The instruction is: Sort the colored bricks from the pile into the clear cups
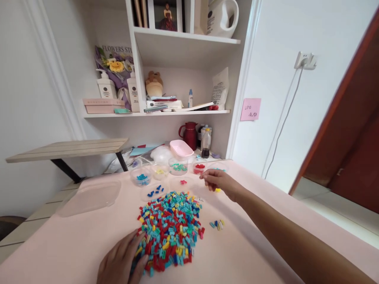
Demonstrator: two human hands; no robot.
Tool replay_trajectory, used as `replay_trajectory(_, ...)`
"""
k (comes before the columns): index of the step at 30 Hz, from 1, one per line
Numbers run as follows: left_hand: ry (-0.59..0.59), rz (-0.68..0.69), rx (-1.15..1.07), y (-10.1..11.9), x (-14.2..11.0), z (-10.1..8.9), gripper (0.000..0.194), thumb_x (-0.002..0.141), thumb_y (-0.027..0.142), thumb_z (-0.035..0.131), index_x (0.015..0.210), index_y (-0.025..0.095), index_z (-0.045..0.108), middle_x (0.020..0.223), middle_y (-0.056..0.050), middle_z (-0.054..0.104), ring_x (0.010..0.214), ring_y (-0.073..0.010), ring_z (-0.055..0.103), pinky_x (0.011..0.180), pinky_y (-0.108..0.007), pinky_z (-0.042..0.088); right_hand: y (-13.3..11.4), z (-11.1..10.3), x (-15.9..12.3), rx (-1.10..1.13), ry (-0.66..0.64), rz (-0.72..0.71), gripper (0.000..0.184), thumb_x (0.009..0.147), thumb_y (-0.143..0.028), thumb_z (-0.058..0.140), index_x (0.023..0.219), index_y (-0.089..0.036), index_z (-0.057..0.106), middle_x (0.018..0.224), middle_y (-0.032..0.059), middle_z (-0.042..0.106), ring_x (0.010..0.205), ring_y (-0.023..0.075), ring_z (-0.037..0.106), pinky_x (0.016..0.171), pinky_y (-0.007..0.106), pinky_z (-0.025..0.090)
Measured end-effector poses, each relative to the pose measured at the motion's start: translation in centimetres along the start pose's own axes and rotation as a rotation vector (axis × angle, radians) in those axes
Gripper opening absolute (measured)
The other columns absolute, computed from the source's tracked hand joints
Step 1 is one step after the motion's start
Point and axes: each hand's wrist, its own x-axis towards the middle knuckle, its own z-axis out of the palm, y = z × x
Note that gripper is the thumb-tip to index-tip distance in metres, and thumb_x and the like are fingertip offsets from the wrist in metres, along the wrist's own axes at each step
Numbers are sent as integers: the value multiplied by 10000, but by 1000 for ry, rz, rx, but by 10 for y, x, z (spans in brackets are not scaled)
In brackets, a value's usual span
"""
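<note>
A big heap of small coloured plastic bricks (171, 228) lies on the pink tabletop. Against its near left edge rests my left hand (121, 258), fingers stretched and thumb apart, touching the bricks. My right hand (217, 181) reaches out over the far right, its fingers pinched together; whatever may be between them is too small to see. Just beyond it stands a clear tub with red bricks (199, 168). Other clear tubs hold green bricks (179, 167), pale yellow bricks (160, 172) and blue bricks (142, 178). Dark blue bricks (156, 191) sit in a shallow clear lid.
A few loose bricks (217, 225) lie right of the heap. A clear lid (91, 198) is at the left. Behind the tubs stand a pink basket (181, 148), a dark red jug (190, 136) and a bottle (206, 142). A wooden shelf board (68, 149) juts in from the left.
</note>
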Motion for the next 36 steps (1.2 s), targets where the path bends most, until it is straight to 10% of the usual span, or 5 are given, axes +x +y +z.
replay_trajectory(11, 59, 52, -21, 3, 0, -4, 448, 856, 466, 458, 1264, 340, 592, 1358, -3, 586, 1262, -227, 508, 1043, -460, 406, 16, 26, -66, -453, -356, -176, 185, 721, -286, 707, 895, -232, 742, 880, 18, 676, 786, 168, 583, 688, 260, 459)
replay_trajectory(17, 79, 22, -25, 13, 0, -9, 443, 852, 460, 440, 1224, 308, 625, 1325, -20, 612, 1244, -233, 524, 1030, -466, 412, 33, 27, -72, -529, -309, -222, 416, 663, -308, 780, 1073, -273, 718, 928, 25, 610, 799, 165, 556, 714, 264, 466)
replay_trajectory(36, 73, 59, 14, 6, 3, -7, 435, 869, 480, 424, 1237, 336, 605, 1333, 3, 605, 1258, -217, 523, 1034, -440, 431, 35, 29, -72, -539, -247, -290, 200, 774, -147, 607, 935, -214, 705, 890, 33, 619, 755, 150, 575, 687, 250, 464)
